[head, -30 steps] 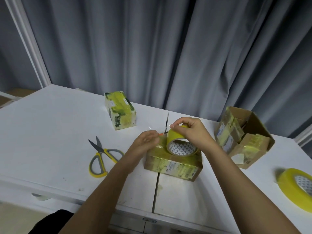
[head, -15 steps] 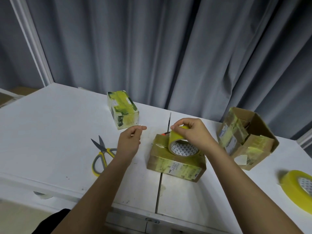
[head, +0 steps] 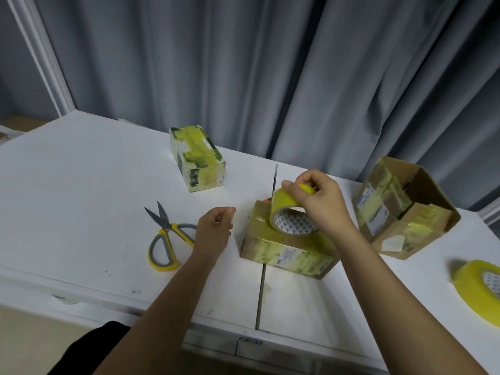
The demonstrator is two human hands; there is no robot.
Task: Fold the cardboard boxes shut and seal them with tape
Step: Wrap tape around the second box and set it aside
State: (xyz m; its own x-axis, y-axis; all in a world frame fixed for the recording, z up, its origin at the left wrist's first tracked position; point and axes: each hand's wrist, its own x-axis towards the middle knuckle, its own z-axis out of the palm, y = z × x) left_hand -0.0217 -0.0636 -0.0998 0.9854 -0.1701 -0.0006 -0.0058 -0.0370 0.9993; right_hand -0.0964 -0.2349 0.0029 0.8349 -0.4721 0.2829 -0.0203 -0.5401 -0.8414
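Observation:
A flat cardboard box (head: 286, 255) wrapped in yellowish tape lies mid-table across the seam. A yellow tape roll (head: 284, 205) stands tilted on its top, and my right hand (head: 322, 207) grips the roll's upper rim from the right. My left hand (head: 213, 230) hovers left of the box with loosely curled fingers; I see nothing in it. Yellow-and-grey scissors (head: 165, 239) lie just left of that hand, blades pointing away from me. An open cardboard box (head: 405, 212) with raised flaps sits tipped at the right.
A small box (head: 197, 158) covered in tape stands at the back centre. A second yellow tape roll (head: 476, 288) lies near the right edge. The white table (head: 81, 198) has a dark seam down its middle. Grey curtains hang close behind.
My left hand has left the flat box and moved left, now close to the scissors' handles. My right hand has kept its grip and tilted the roll up a little.

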